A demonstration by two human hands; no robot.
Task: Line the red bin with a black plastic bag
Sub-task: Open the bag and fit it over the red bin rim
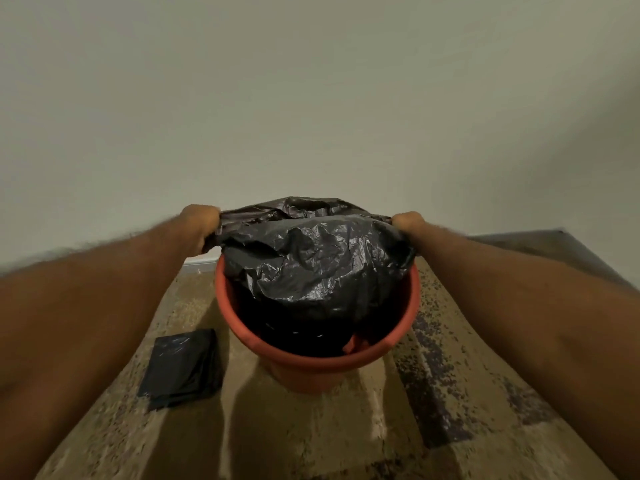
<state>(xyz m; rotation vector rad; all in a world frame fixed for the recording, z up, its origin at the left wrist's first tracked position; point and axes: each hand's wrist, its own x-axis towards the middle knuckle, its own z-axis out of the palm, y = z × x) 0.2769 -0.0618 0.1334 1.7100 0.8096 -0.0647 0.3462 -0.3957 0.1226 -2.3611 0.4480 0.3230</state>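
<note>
A round red bin stands on the floor just in front of the wall. A crinkled black plastic bag hangs into it, its lower part down inside and its mouth held above the far rim. My left hand is shut on the bag's left edge. My right hand is shut on the right edge. The mouth is stretched between them, a little higher than the bin's rim. The near rim is bare red plastic.
A folded stack of black bags lies on the speckled floor to the bin's left. A plain pale wall rises right behind the bin. A darker raised edge runs at the far right.
</note>
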